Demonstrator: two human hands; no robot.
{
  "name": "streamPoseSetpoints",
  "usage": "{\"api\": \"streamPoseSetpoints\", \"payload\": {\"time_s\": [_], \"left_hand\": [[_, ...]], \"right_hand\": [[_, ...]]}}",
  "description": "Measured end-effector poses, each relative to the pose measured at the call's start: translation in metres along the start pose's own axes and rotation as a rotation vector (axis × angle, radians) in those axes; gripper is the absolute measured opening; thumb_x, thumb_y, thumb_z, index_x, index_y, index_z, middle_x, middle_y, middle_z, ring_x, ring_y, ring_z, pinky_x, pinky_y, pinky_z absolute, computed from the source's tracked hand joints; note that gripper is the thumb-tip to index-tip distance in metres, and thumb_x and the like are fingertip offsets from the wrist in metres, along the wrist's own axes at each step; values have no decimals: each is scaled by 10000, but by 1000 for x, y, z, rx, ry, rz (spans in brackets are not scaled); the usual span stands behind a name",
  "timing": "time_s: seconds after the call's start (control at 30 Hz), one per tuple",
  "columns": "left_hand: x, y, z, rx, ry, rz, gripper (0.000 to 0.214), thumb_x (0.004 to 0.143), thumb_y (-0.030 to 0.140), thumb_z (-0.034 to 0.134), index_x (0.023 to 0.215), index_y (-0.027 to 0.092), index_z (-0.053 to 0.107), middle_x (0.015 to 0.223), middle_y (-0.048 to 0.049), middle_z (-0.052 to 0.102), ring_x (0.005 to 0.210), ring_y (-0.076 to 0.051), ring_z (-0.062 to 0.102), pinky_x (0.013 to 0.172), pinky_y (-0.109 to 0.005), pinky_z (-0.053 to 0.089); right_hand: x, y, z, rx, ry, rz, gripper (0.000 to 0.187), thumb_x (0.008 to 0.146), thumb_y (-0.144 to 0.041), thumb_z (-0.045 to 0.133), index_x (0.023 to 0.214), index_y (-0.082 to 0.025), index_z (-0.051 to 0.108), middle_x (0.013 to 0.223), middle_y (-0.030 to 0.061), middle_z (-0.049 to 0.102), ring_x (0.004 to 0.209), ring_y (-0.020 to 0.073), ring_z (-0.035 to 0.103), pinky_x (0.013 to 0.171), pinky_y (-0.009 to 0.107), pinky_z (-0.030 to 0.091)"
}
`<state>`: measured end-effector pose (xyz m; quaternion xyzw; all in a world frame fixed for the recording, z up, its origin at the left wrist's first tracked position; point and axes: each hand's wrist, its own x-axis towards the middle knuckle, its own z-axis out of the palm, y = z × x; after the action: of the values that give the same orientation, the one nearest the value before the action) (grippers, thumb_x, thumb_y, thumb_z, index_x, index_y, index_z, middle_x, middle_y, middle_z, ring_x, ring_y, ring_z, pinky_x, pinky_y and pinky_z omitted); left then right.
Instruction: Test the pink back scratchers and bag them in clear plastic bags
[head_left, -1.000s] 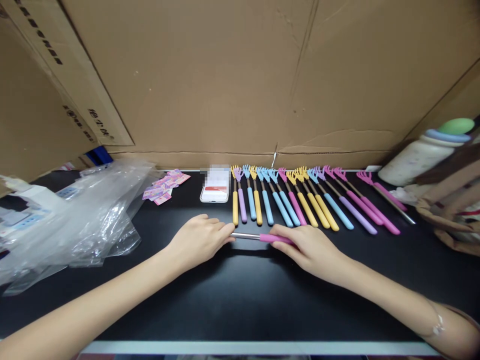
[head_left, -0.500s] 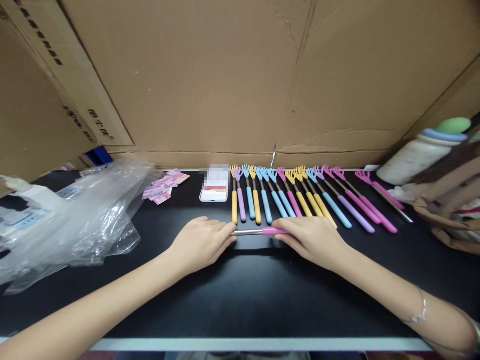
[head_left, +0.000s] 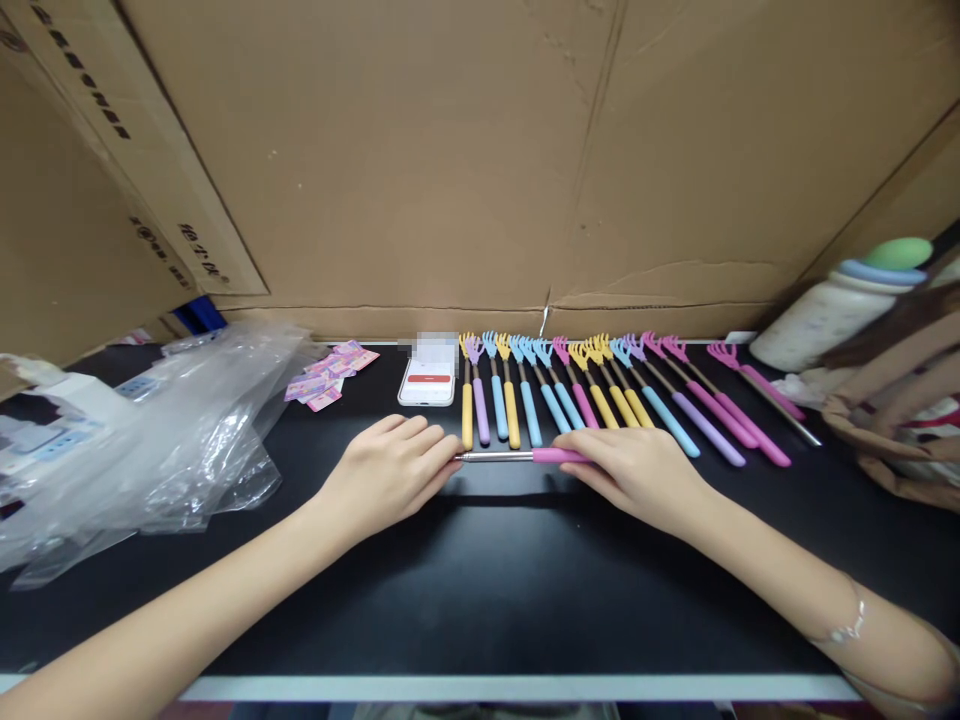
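Between my two hands, level above the black table, is a telescopic back scratcher rod with a pink handle. My left hand is closed on the thin metal end; whether a claw head is under those fingers cannot be seen. My right hand grips the pink handle, its far end hidden in the palm. Just beyond lies a row of back scratchers in yellow, purple, blue and pink, claws toward the cardboard. At the row's right end, a pink claw piece lies by a bare metal rod and a pink handle.
A phone lies left of the row, beside small printed cards. Clear plastic bags and a white power strip cover the left side. A bottle and a brown bag stand right. Cardboard walls the back.
My hands have moved slightly apart, and a longer stretch of metal rod shows between them. The rod is a little higher in view. Both hands keep their grip.
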<state>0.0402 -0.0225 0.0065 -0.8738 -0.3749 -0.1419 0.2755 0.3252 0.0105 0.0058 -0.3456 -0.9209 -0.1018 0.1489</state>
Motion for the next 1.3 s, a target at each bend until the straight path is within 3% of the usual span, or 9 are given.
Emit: {"api": "streamPoseSetpoints", "payload": {"time_s": [0.3, 0.57, 0.97, 1.3], "left_hand": [[-2, 9, 8, -95, 19, 18, 246, 942, 271, 386, 784, 194, 558, 656, 23, 588, 616, -117, 529, 571, -281, 309], [-1, 17, 6, -86, 28, 95, 253, 942, 271, 391, 740, 193, 521, 596, 27, 536, 559, -120, 505, 533, -283, 292], [3, -5, -7, -221, -150, 45, 282, 951, 346, 368, 778, 213, 545, 608, 30, 565, 549, -116, 541, 520, -243, 289], [-1, -43, -22, -470, -438, -70, 257, 941, 353, 384, 780, 216, 530, 639, 48, 565, 576, -101, 531, 528, -203, 282]], "right_hand": [[1, -16, 3, 115, -53, 15, 206, 928, -329, 438, 981, -210, 597, 836, 18, 712, 714, 141, 664, 595, 231, 409], [1, -34, 3, 78, -120, -61, 218, 947, -283, 391, 963, -206, 594, 749, 7, 686, 610, 117, 634, 500, 220, 359], [2, -23, -6, -37, -108, -66, 236, 958, -313, 365, 880, -211, 563, 723, -8, 682, 575, 121, 624, 472, 242, 275], [0, 16, -26, 73, -284, 19, 291, 967, -404, 309, 875, -236, 528, 650, -16, 615, 577, 145, 582, 545, 246, 328]]}}
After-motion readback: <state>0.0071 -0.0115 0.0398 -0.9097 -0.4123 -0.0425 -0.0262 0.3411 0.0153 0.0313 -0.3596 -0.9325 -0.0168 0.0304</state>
